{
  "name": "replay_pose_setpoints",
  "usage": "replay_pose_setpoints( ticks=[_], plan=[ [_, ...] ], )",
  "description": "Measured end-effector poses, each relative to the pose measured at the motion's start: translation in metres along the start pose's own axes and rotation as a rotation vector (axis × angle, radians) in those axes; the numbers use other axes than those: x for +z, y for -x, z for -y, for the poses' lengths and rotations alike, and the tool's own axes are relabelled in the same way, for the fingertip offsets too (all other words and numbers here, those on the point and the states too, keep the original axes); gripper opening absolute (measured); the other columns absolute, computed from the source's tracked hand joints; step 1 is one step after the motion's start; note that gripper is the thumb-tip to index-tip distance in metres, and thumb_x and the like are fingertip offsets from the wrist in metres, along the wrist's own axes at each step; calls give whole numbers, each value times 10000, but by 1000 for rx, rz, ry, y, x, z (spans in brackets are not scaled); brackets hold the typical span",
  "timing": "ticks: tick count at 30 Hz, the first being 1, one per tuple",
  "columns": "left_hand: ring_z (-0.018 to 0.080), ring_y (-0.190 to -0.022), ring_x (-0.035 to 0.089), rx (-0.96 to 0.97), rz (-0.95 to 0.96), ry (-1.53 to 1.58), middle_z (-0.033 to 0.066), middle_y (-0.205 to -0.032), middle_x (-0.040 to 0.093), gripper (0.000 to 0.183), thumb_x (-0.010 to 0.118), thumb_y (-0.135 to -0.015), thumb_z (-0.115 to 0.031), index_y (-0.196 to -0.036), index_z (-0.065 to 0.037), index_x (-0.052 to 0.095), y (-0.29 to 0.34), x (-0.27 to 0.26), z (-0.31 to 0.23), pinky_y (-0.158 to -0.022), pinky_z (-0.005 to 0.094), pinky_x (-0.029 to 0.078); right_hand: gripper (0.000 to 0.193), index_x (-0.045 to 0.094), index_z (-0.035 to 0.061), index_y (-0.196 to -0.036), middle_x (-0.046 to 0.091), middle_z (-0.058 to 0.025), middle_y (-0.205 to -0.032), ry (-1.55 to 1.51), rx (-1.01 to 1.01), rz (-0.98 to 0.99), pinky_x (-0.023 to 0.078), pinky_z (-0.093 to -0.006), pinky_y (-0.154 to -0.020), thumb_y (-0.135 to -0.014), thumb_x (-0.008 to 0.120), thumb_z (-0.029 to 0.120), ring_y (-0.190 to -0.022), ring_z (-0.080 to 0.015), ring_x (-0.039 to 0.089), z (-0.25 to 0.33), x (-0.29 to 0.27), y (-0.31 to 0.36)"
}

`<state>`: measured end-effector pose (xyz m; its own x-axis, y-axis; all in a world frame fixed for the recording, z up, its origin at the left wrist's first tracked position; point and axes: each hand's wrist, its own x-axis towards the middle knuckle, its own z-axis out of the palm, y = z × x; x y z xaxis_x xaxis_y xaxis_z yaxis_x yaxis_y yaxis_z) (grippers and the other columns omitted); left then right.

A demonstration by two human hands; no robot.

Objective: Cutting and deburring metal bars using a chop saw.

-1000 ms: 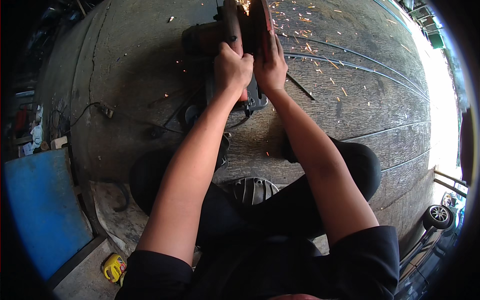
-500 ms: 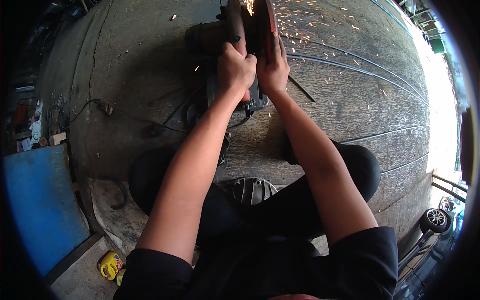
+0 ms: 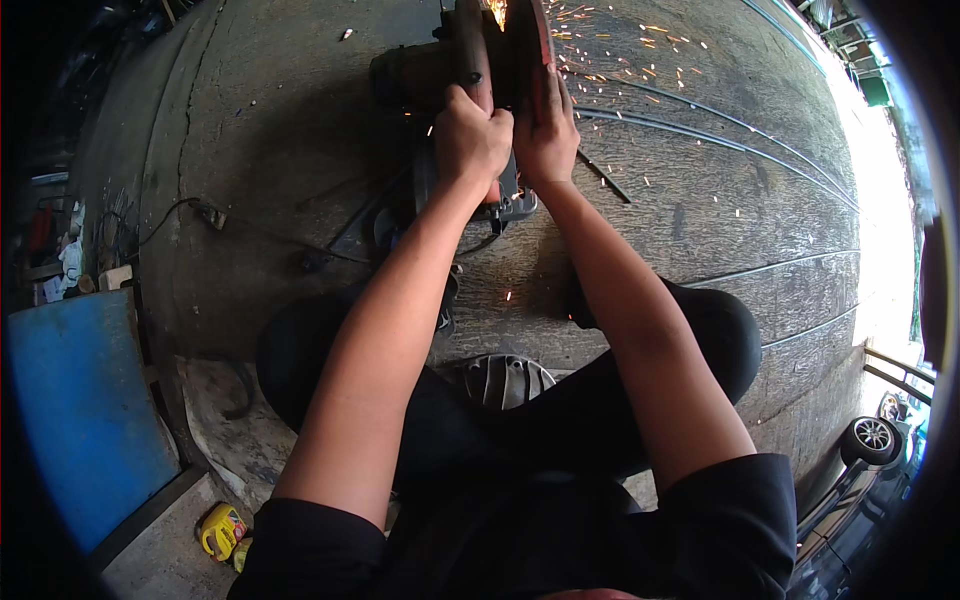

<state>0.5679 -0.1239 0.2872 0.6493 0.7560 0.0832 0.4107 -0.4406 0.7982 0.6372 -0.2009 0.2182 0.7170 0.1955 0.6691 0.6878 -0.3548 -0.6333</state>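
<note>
A cut-off saw with a dark motor body [image 3: 408, 78] stands on the floor at the top of the view. My left hand [image 3: 474, 142] is closed around its worn red handle [image 3: 474, 60]. Beside it, my right hand [image 3: 547, 148] holds the near end of the red disc guard [image 3: 540, 50], fingers along its right side. Bright sparks [image 3: 499, 12] glow between handle and guard, and more scatter to the right. The saw's grey base [image 3: 517, 207] shows below my hands. The contact point of the disc is hidden.
Long thin metal bars [image 3: 700, 136] lie on the worn floor at right, and a short dark rod [image 3: 605, 178] near the saw. A cable [image 3: 270, 235] runs left. A ribbed round metal part [image 3: 505, 380] sits between my legs. A blue panel [image 3: 90, 400] stands at left.
The sparks have shifted, with a few now near my left hand and over the floor by my legs. Both hands and the saw look unmoved.
</note>
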Motion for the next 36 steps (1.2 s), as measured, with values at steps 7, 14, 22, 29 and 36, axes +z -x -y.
replay_pose_setpoints(
  ticks=[7,14,22,29,36],
  plan=[
    [466,-879,632,12,-11,-17,343,-871,624,359,636,-750,-179,-955,84,504,2,0,0,-793,484,515,546,444,123,-1384,524,-244,-1288,-4,-4,1,529,-437,-818,-857,586,136,-1063,-424,587,1,-1,1],
    [471,-864,631,29,-26,-16,344,-857,623,350,630,-745,-169,-954,79,498,2,3,5,-779,490,517,547,435,118,-1389,520,-253,-1290,7,-5,10,528,-440,-822,-862,582,132,-1066,-429,585,-5,3,4],
    [487,-890,620,14,7,34,353,-885,611,372,606,-728,-182,-947,98,496,13,6,17,-791,478,503,549,434,110,-1389,510,-258,-1297,-8,-23,7,523,-438,-836,-861,588,120,-1065,-427,587,-7,-1,19],
    [455,-952,627,19,48,-37,359,-911,618,447,621,-712,-193,-983,146,516,-8,0,5,-842,444,500,362,526,18,-1244,656,-193,-963,-354,852,-207,508,-386,-759,-928,517,194,-866,-323,640,-42,-4,74],
    [366,-702,685,63,-2,-81,294,-827,644,445,644,-717,-191,-970,158,535,-30,1,1,-615,402,560,248,513,46,-1077,565,-140,-1037,-1027,2197,55,463,-430,-762,-959,447,253,-876,-282,563,-58,17,235]
  ],
)
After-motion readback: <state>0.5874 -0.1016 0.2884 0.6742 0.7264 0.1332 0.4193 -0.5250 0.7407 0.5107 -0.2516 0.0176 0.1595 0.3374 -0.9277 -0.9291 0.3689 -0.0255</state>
